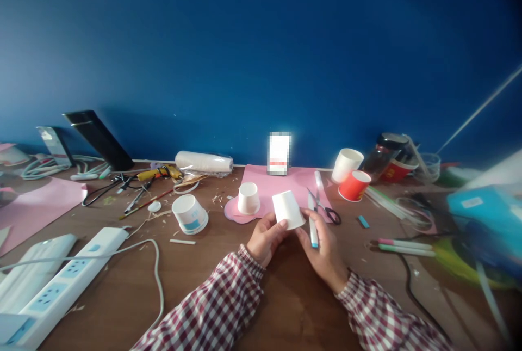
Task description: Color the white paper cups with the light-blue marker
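Note:
A white paper cup (287, 210), turned rim down and tilted, is in my left hand (263, 239), thumb on its side and fingers partly behind it. My right hand (326, 250) holds a white marker (313, 228) with a blue end between its fingers. Its thumb and a fingertip reach the cup's rim. Just behind the hands lie dark-handled scissors (324, 208) on a pink paper sheet (267, 190). Another white cup (248, 197) stands upside down on a pink cut-out (231, 210), left of the held cup.
At left are an upside-down printed cup (188, 213), a power strip (73, 280) with a loose cable, and a yellow glue gun (159, 173). Stacked cups (204, 162) lie at the back. A red cup (354, 185), a blue eraser-like block (364, 222) and markers (405, 247) are at right.

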`<action>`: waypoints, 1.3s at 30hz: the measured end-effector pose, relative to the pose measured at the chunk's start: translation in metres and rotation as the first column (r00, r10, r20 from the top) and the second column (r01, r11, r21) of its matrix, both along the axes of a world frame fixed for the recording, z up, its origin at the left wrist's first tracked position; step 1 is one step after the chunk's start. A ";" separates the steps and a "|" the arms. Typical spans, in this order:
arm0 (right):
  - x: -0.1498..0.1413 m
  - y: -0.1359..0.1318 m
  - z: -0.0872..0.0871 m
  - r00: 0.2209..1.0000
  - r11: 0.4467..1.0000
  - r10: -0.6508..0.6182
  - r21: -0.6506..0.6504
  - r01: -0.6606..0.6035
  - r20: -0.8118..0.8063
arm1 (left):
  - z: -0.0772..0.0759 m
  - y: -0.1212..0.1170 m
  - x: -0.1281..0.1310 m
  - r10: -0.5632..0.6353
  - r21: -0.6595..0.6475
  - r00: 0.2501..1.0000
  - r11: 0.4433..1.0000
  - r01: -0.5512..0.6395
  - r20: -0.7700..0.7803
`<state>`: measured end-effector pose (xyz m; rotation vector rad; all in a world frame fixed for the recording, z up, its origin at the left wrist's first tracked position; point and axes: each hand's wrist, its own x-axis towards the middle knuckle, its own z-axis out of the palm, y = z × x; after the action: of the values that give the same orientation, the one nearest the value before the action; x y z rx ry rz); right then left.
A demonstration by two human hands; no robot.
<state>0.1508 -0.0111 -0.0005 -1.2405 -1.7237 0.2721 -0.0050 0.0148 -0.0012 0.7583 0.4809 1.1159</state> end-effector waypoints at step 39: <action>-0.014 0.008 0.001 0.996 0.999 0.044 0.001 -0.044 -0.083 | -0.009 0.007 0.000 0.130 -0.026 0.990 0.991 -0.132 -0.055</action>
<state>0.1367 -0.0029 0.0003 -1.1770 -1.6804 0.3461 -0.0052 0.0215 -0.0100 0.7402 0.5980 1.2104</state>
